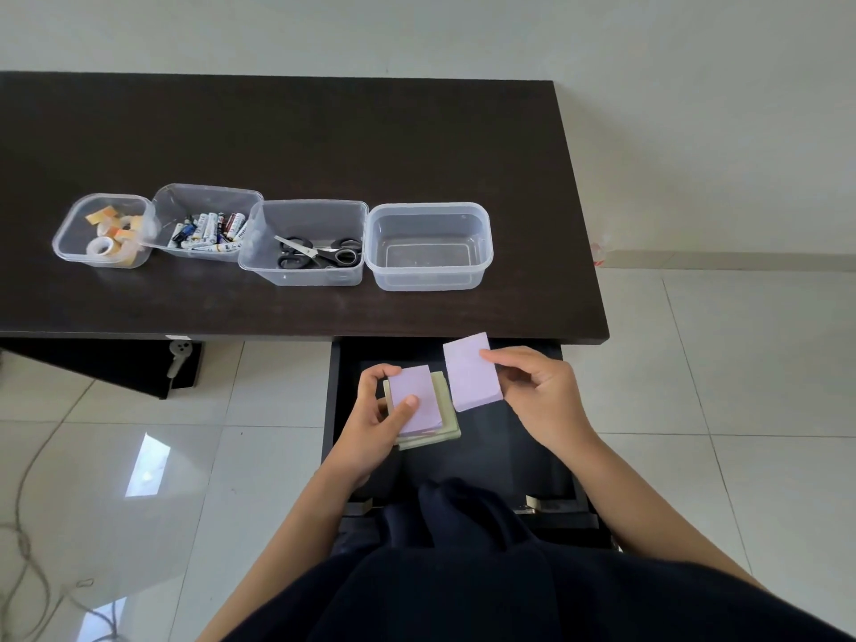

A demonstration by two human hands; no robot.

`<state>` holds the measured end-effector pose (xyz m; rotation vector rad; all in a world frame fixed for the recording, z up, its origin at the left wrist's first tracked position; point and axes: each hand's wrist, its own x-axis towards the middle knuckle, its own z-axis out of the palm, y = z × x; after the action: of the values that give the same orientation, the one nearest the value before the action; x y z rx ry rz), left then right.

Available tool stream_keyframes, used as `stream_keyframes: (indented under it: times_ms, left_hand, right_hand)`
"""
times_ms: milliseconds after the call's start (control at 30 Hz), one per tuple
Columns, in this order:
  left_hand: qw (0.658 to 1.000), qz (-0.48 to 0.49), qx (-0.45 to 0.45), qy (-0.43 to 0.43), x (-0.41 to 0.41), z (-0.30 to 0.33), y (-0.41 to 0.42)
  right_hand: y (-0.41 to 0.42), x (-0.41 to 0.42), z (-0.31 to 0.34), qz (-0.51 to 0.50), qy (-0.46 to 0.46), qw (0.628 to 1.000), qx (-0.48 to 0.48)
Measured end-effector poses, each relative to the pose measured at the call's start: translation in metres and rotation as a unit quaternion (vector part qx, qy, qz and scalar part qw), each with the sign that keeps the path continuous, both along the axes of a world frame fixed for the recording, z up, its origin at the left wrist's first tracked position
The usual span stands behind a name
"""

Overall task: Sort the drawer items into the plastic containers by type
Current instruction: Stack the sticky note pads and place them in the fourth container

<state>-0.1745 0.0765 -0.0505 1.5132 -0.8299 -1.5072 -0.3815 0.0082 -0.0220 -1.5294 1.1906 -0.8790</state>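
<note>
Over the open black drawer (523, 451), my left hand (370, 424) grips a stack of sticky note pads (447, 421): a purple pad on top of pale green ones. My right hand (537, 391) pinches another purple sticky note pad (470, 375) just to the right of the stack. Four clear plastic containers stand in a row on the dark desk (324, 141). From left to right they hold tape rolls (109, 234), batteries (208, 231), scissors (315, 252), and nothing in the rightmost container (481, 252).
The desk's front edge runs just above the drawer. White tiled floor lies on both sides, with a rope (23, 539) at the lower left. A plug (178, 356) hangs under the desk on the left. My dark-clothed lap fills the bottom.
</note>
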Motion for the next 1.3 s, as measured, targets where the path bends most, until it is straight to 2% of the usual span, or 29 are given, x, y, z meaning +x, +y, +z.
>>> stream_keyframes:
  times_ms: [100,167,300,567,633,700,767,833,1133,1300]
  left_hand:
    - [1.0,-0.005,-0.007,0.007,-0.003,0.002,0.002]
    - [1.0,-0.005,-0.014,0.012,-0.006,0.004,0.003]
    - [0.999,0.001,-0.041,0.029,-0.011,0.006,0.007]
    - [0.996,0.015,-0.079,0.048,-0.017,0.018,0.011]
    - [0.995,0.016,-0.081,0.051,-0.016,0.022,0.009]
    - [0.995,0.014,-0.082,0.046,-0.016,0.024,0.007]
    - [0.996,0.012,-0.082,0.042,-0.017,0.026,0.005]
    - [0.996,-0.001,-0.078,0.037,-0.018,0.028,0.0]
    - [0.997,-0.062,0.017,0.05,-0.013,0.048,-0.035]
    - [0.995,-0.054,-0.003,0.084,-0.005,0.063,-0.058]
  right_hand:
    - [0.005,0.008,0.01,0.018,-0.078,0.988,0.13]
    - [0.011,0.013,0.014,0.031,-0.094,0.979,0.18]
    - [0.018,0.021,0.007,0.041,0.011,0.994,0.105]
    - [0.035,0.035,0.004,0.017,0.124,0.992,-0.001]
    - [0.034,0.035,0.003,0.018,0.117,0.993,0.01]
    - [0.031,0.034,0.005,0.037,0.074,0.992,0.1]
    - [0.027,0.035,0.008,0.071,-0.003,0.975,0.212]
    - [0.024,0.037,0.012,0.096,-0.043,0.958,0.266]
    - [0.005,0.05,0.036,0.115,-0.024,0.965,0.236]
    - [-0.015,0.059,0.043,0.063,-0.044,0.975,0.208]
